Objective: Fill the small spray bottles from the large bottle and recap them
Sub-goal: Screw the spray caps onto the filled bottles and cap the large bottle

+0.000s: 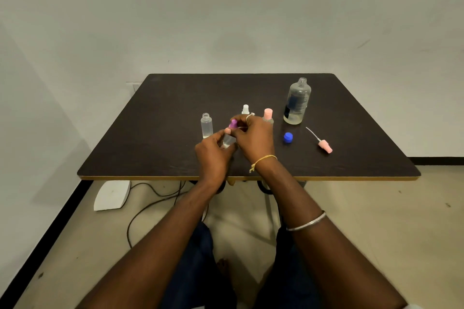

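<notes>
Both hands at table (163,108) centre, near the front half. Left hand (213,155) is curled round the body of a small clear bottle (228,142), holding it just above the tabletop; can't tell if the base touches. Bottle's long axis is near upright, with the neck end leaning slightly toward 1 o'clock. Right hand (253,138) comes in from 3 o'clock, thumb and fingertips pinching the purple spray cap (233,123) at the top of that bottle. Fingers hide the joint, so can't tell if the cap is seated on the neck. Taking the held bottle as the dial centre: at 10 o'clock, just beside the left hand, stands an uncapped small bottle (206,125), upright, mouth up, some clear liquid in the bottom. At 1 o'clock, behind the right hand, is a white-capped small bottle (245,109), upright and mostly hidden. At 2 o'clock is a pink-capped small bottle (268,115), upright, just past the right knuckles. Farther out at 2 o'clock, the large bottle (297,101) stands upright with its mouth open and a low liquid level. Its blue cap (288,137) sits on the table at 3 o'clock, near the right hand but apart from it. Beyond that lies a loose pink spray head (326,146), flat on the table, its dip tube pointing to 10 o'clock and its cap end to 4 o'clock. Right arm: yellow thread (263,159) at the wrist.
</notes>
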